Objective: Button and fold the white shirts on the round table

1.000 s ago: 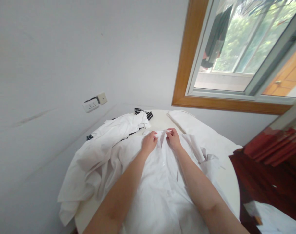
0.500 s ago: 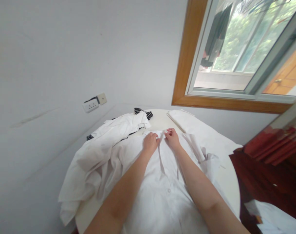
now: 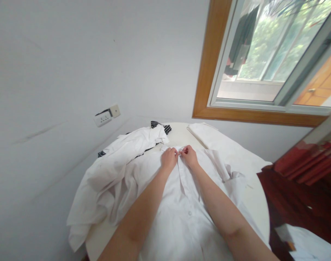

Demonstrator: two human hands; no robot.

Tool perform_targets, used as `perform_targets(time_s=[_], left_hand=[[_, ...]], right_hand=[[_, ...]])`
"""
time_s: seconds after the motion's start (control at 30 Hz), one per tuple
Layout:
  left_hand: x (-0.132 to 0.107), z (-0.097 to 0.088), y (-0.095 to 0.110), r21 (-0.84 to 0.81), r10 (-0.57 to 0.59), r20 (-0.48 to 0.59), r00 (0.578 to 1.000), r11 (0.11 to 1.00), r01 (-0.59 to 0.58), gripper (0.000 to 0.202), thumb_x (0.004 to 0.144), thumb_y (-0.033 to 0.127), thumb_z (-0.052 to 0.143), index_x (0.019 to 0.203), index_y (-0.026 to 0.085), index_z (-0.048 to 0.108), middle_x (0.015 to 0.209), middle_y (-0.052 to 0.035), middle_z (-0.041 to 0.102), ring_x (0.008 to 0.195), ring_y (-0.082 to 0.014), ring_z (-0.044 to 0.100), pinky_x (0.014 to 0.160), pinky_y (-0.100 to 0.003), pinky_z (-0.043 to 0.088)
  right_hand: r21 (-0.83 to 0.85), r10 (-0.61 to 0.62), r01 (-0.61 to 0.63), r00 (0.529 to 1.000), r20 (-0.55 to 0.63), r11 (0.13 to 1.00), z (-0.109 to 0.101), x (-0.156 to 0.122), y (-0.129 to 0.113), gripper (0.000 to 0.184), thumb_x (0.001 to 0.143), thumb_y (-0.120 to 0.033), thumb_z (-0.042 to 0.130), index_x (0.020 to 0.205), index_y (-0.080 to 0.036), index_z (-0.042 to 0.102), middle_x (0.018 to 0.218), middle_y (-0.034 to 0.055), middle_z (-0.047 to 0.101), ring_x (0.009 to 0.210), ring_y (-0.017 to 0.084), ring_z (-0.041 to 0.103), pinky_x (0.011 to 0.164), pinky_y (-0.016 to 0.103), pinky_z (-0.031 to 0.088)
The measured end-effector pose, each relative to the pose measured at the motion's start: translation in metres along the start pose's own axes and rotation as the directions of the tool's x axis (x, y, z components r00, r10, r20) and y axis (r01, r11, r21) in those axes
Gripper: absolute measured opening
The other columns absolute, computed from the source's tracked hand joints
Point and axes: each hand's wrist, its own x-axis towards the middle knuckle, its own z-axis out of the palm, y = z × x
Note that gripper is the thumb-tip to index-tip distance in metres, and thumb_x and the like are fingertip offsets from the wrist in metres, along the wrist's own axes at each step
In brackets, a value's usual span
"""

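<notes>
A white button-up shirt (image 3: 168,217) lies spread over the round table, its front opening running up the middle towards the collar end. At that far end my left hand (image 3: 170,158) pinches the cloth on the left side of the opening. My right hand (image 3: 189,156) grips the right edge of the same opening. The fingertips of both hands nearly meet there, and what sits between them is too small to make out. Lower down the front a button (image 3: 189,213) shows.
Crumpled white garments (image 3: 111,174) cover the table's left side, with a black striped cloth (image 3: 160,127) behind. A folded white cloth (image 3: 225,145) lies at the right on the white table (image 3: 259,199). Beyond are a wall socket (image 3: 102,118), a window and a red curtain (image 3: 315,159).
My right hand has moved a little to the left, bringing its fingertips against those of my left hand at the shirt opening. My left hand has hardly moved.
</notes>
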Motion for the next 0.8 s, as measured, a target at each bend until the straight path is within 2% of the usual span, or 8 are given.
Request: perform_targets(time_s=[0.17, 0.27, 0.33, 0.53, 0.63, 0.8], left_hand=[[-0.001, -0.001, 0.002, 0.027, 0.008, -0.001, 1.000, 1.000, -0.008, 0.019, 0.092, 0.032, 0.044, 0.098, 0.021, 0.058, 0.096, -0.0068, 0.060, 0.091, -0.0182, 0.058, 0.078, -0.029, 0.040], [-0.001, 0.000, 0.001, 0.045, 0.030, -0.005, 1.000, 0.999, -0.030, 0.019, 0.092, 0.031, 0.043, 0.098, 0.020, 0.057, 0.096, -0.0080, 0.060, 0.090, -0.0187, 0.058, 0.077, -0.029, 0.040], [0.000, 0.000, 0.001, 0.058, 0.043, -0.005, 0.999, 0.997, -0.042, 0.021, 0.093, 0.033, 0.042, 0.098, 0.020, 0.058, 0.095, -0.0081, 0.059, 0.088, -0.0192, 0.058, 0.076, -0.029, 0.041], [0.000, 0.000, 0.001, 0.057, 0.036, 0.004, 0.999, 0.998, -0.037, 0.025, 0.093, 0.034, 0.039, 0.096, 0.021, 0.061, 0.094, -0.0076, 0.061, 0.088, -0.0184, 0.058, 0.075, -0.028, 0.041], [0.002, 0.001, -0.002, 0.007, -0.024, -0.009, 1.000, 1.000, 0.024, 0.023, 0.091, 0.032, 0.043, 0.090, 0.021, 0.063, 0.090, -0.0068, 0.064, 0.085, -0.0180, 0.059, 0.073, -0.027, 0.040], [0.007, 0.002, -0.009, -0.134, -0.122, 0.014, 0.992, 0.983, 0.123, 0.022, 0.087, 0.036, 0.051, 0.083, 0.022, 0.067, 0.086, -0.0036, 0.070, 0.082, -0.0161, 0.061, 0.068, -0.025, 0.038]], right_hand=[[-0.212, -0.093, 0.089, 0.996, -0.008, 0.973, 0.004, -0.002, -0.002, 0.019, 0.074, -0.033, 0.056, 0.060, -0.020, 0.051, 0.068, 0.0023, 0.053, 0.068, 0.015, 0.048, 0.070, 0.027, 0.040], [-0.254, -0.121, 0.120, 0.993, 0.014, 0.960, 0.005, -0.003, -0.003, 0.021, 0.075, -0.031, 0.055, 0.058, -0.019, 0.053, 0.069, 0.0036, 0.053, 0.069, 0.016, 0.048, 0.070, 0.027, 0.039], [-0.259, -0.101, 0.099, 0.995, 0.007, 0.961, 0.004, -0.003, -0.004, 0.020, 0.076, -0.031, 0.055, 0.060, -0.019, 0.054, 0.068, 0.0031, 0.053, 0.068, 0.015, 0.047, 0.068, 0.026, 0.038], [-0.136, -0.016, 0.011, 0.999, -0.036, 0.991, 0.006, -0.004, -0.010, 0.019, 0.077, -0.034, 0.052, 0.071, -0.019, 0.061, 0.068, 0.0020, 0.060, 0.065, 0.015, 0.050, 0.065, 0.026, 0.039], [-0.043, -0.033, 0.034, 0.999, 0.017, 0.999, 0.010, -0.005, -0.008, 0.017, 0.075, -0.028, 0.051, 0.078, -0.019, 0.065, 0.075, 0.0027, 0.065, 0.069, 0.015, 0.055, 0.069, 0.026, 0.041], [0.044, -0.017, 0.013, 0.995, 0.094, 0.999, 0.009, -0.003, -0.001, 0.020, 0.073, -0.027, 0.049, 0.077, -0.019, 0.067, 0.074, 0.0029, 0.068, 0.069, 0.016, 0.058, 0.068, 0.026, 0.042]])
